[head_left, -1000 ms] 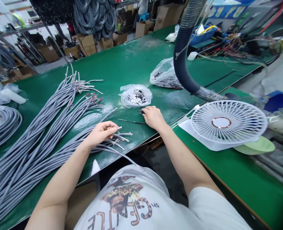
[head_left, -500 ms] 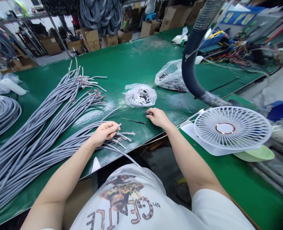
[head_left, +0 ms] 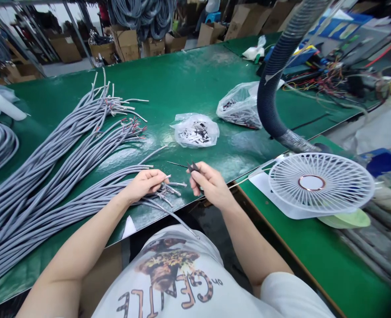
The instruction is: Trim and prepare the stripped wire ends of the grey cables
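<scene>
Near the front edge of the bench, my left hand (head_left: 148,181) is closed in a pinch on the end of a grey cable (head_left: 167,177). That cable's pale tip sticks out past the fingers. A little to the right, my right hand (head_left: 210,183) grips small dark snips (head_left: 192,167), their pointed blades parted and facing away from me. Behind the snips lies a thin pointed tool (head_left: 176,164), its near end hidden by the right hand. More grey cables (head_left: 92,194) with stripped ends lie under and beside my left hand.
A plastic bag of small black and white pieces (head_left: 197,131) sits beyond my hands, with a fuller bag (head_left: 240,108) behind it. The black ribbed hose (head_left: 266,97) comes down on the right. A white fan (head_left: 321,179) stands on the side bench. Two more cable bundles (head_left: 72,123) spread leftward.
My right hand has lifted the snips off the bench and brought them left and nearer, toward my left hand. The left hand keeps its pinch on the cable, almost in place.
</scene>
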The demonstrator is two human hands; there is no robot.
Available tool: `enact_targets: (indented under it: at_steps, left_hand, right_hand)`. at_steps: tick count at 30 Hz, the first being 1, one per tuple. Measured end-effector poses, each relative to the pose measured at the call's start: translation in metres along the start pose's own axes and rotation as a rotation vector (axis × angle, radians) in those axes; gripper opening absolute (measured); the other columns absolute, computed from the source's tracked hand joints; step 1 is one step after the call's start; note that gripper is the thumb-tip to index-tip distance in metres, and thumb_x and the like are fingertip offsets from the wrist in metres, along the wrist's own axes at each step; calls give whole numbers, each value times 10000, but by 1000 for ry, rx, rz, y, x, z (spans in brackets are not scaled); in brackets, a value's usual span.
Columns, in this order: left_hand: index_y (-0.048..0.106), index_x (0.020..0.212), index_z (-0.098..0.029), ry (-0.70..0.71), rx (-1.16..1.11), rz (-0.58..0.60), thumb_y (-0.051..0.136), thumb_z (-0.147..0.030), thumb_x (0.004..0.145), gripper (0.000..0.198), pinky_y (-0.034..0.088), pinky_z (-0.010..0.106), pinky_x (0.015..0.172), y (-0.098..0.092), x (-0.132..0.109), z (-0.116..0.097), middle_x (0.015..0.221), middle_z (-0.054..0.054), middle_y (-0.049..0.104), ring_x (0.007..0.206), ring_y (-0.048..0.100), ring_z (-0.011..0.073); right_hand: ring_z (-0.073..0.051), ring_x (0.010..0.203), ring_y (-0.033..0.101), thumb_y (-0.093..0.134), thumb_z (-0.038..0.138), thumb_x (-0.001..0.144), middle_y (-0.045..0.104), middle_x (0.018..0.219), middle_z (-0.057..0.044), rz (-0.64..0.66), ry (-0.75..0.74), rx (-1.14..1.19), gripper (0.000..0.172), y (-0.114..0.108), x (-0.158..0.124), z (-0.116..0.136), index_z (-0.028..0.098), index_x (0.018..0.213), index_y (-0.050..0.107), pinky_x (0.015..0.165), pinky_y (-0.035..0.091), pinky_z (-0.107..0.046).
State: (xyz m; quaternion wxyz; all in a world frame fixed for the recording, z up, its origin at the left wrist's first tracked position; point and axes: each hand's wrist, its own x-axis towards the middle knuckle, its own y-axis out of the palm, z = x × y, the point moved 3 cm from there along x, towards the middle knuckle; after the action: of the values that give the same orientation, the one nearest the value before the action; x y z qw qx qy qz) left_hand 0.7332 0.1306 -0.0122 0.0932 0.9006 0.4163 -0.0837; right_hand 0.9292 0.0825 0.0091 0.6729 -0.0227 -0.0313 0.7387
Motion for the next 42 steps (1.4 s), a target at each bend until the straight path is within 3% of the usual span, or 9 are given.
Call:
enact_targets:
  at_steps: [6, 13, 18, 35, 42]
  left_hand:
    - [553, 787, -124, 124, 150, -56, 569, -455, 830, 334, 318, 179, 472, 10, -1, -1, 531, -50, 465, 462, 389, 52]
    - [582, 796, -135, 223, 461, -178, 517, -358, 862, 241, 349, 189, 498, 13, -2, 5, 575, -29, 541, 493, 435, 70]
    - [593, 769, -142, 272, 565, -210, 520, -319, 858, 211, 348, 182, 516, 16, -4, 1, 600, -23, 576, 519, 460, 71]
    - [594, 761, -146, 291, 614, -235, 515, -316, 863, 214, 342, 179, 507, 16, -3, 2, 628, -11, 601, 540, 483, 76]
    - [599, 783, -148, 231, 491, -221, 508, -369, 872, 256, 343, 177, 483, 15, -1, 7, 597, -14, 578, 500, 453, 73]
  right_hand:
    - [-55, 375, 473, 539, 386, 856, 506, 537, 67, 120, 158, 180, 243, 31, -16, -10, 147, 882, 575, 396, 364, -180]
    - [-43, 301, 415, 540, 365, 849, 513, 473, 75, 107, 241, 251, 235, 34, -23, -22, 138, 897, 581, 334, 255, -159]
    - [-44, 282, 398, 555, 378, 835, 515, 460, 77, 124, 292, 295, 253, 37, -24, -27, 137, 909, 578, 310, 227, -158]
    - [-37, 273, 370, 587, 385, 814, 498, 446, 82, 53, 303, 403, 251, 42, -25, -34, 141, 871, 571, 321, 212, -165]
    - [-32, 275, 334, 610, 376, 794, 477, 437, 89, -36, 272, 491, 234, 52, -21, -37, 149, 840, 576, 327, 219, -174]
